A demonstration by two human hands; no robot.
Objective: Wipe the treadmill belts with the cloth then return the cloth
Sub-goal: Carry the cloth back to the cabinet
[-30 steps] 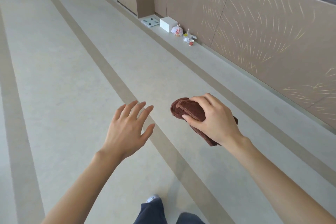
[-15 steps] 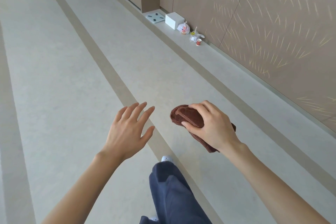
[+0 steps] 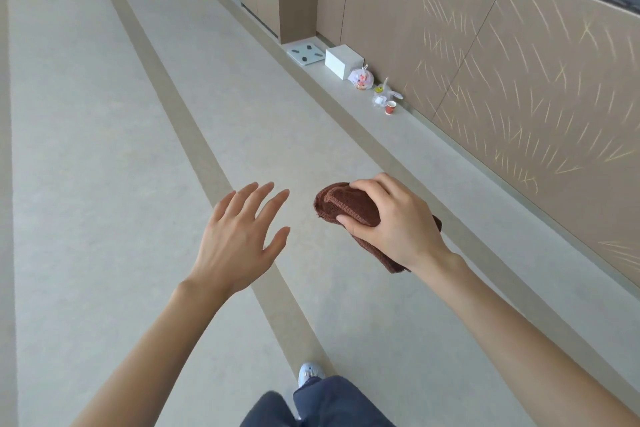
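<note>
Above the floor, the right hand clutches a folded brown cloth; the left hand hangs beside it, fingers spread.

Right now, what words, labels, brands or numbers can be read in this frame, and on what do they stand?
No text can be read in this frame.
plastic bag: pink print, too blurred to read.
red cup: any marking is too small to read.
white box, floor scale, cloth: no lettering shows.

Pale floor (tan stripes) carries a scale, white box, bag, red cup along the wall.
</note>
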